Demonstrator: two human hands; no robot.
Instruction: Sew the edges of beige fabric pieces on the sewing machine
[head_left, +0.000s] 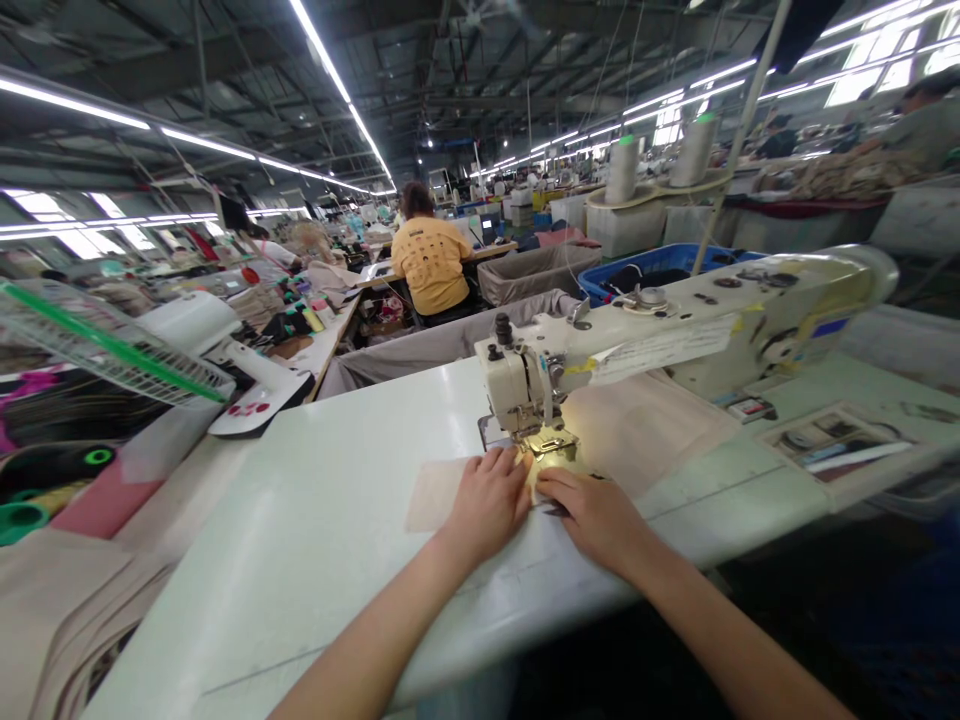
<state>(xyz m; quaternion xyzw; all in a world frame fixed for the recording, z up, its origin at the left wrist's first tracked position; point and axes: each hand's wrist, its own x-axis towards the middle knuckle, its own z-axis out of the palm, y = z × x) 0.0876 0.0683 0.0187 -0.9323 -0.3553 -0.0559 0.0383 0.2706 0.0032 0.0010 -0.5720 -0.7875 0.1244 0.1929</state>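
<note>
A sewing machine (pixel 517 385) stands on the pale green table, its lamp lighting the needle area. Just left of the presser foot, my left hand (pixel 491 500) rests on a beige fabric piece (pixel 435 495), fingers pressed together at its edge. My right hand (pixel 596 515) is at the front of the needle plate, its fingers bent and closed on something too small to make out. The fingertips of both hands nearly meet in front of the foot. A larger beige cloth (pixel 645 430) lies under the machine arm.
A white fan (pixel 255 380) with a green-rimmed cage stands at the left beside fabric stacks (pixel 67 610). A tool tray (pixel 840 445) lies at the right. Behind are a blue basket (pixel 652 262), thread cones (pixel 621 172) and a seated person in yellow (pixel 431 262).
</note>
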